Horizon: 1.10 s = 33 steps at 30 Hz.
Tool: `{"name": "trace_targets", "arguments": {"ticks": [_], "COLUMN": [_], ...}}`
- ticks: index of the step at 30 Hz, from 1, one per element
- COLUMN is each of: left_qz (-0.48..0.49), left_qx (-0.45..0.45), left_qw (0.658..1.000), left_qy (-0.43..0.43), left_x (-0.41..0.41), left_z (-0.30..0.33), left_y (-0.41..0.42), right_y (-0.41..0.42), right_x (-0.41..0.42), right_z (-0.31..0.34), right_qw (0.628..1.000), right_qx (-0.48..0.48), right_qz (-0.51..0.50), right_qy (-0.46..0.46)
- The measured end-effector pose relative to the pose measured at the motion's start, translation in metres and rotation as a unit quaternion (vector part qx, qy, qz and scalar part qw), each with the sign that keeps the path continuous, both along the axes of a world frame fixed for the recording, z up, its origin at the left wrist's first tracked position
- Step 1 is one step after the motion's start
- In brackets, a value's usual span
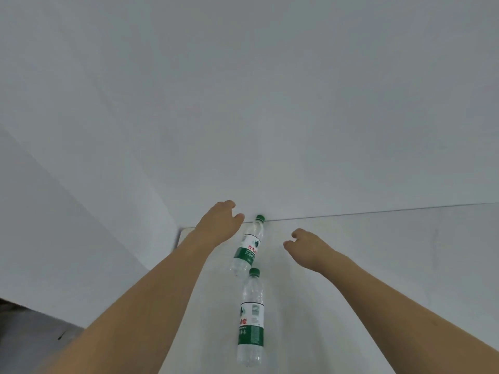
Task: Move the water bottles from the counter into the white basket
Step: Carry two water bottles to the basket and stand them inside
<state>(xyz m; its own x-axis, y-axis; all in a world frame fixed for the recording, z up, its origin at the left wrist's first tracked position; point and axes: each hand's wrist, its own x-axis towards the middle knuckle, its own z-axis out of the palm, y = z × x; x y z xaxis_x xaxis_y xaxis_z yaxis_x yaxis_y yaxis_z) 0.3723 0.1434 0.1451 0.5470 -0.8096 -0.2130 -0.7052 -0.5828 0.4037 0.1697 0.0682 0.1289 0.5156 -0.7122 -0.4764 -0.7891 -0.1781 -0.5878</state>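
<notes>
**Two bottles on the white bench, both hands reaching with nothing held**

Closest to the camera, two bare forearms stretch forward from the bottom corners of the view over a white bench (pixel 351 265). Between them stands the near water bottle (pixel 251 319), clear plastic with a green cap and a white and green label showing red characters and a barcode. It rests on the bench, its cap pointing away from the viewer, and touches neither arm.

Just beyond it is the far water bottle (pixel 248 247), of the same make, with a green cap and a white and green label. It leans a little to the right as seen here, its cap close to the line where the bench meets the wall (pixel 243 103). Its base sits just beside the cap of the near bottle; whether the two touch cannot be told.

The left hand (pixel 220 221) hovers to the left of the far bottle's upper half, its fingers (pixel 228 205) loosely curled and empty, the thumb near the bottle's neck but not clearly touching it. The right hand (pixel 305 245) is to the right of the same bottle, apart from it, fingers curled downward and inward, grasping nothing.

Farther back the plain pale wall rises above the bench. At the left, a second white surface angles away, and a dark patch of floor (pixel 32 333) shows in the lower left corner.
</notes>
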Motion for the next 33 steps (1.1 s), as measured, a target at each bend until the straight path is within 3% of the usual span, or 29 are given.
{"name": "trace_targets", "arguments": {"ticks": [7,13,18,24,33], "left_qz": [0.053,0.045,0.105,0.114,0.114], "left_qx": [0.068,0.050,0.008,0.005,-0.023], "left_qw": [0.988,0.992,0.982,0.976,0.973], "left_qy": [0.131,0.103,0.159,0.185,0.198], "left_x": [0.042,0.044,0.046,0.056,0.062], "left_z": [-0.124,-0.202,-0.234,-0.242,-0.254], "left_y": [-0.079,-0.110,-0.104,-0.109,-0.111], "right_y": [-0.016,-0.008,-0.001,0.007,0.015], "right_x": [0.055,0.090,0.100,0.095,0.089], "right_z": [-0.126,-0.191,-0.218,-0.223,-0.234], "right_qw": [0.979,0.962,0.967,0.969,0.980], "right_qx": [0.191,0.265,0.248,0.234,0.194], "right_qz": [-0.058,-0.035,-0.006,-0.062,-0.049], "right_qy": [0.041,0.053,0.064,0.041,0.006]}}
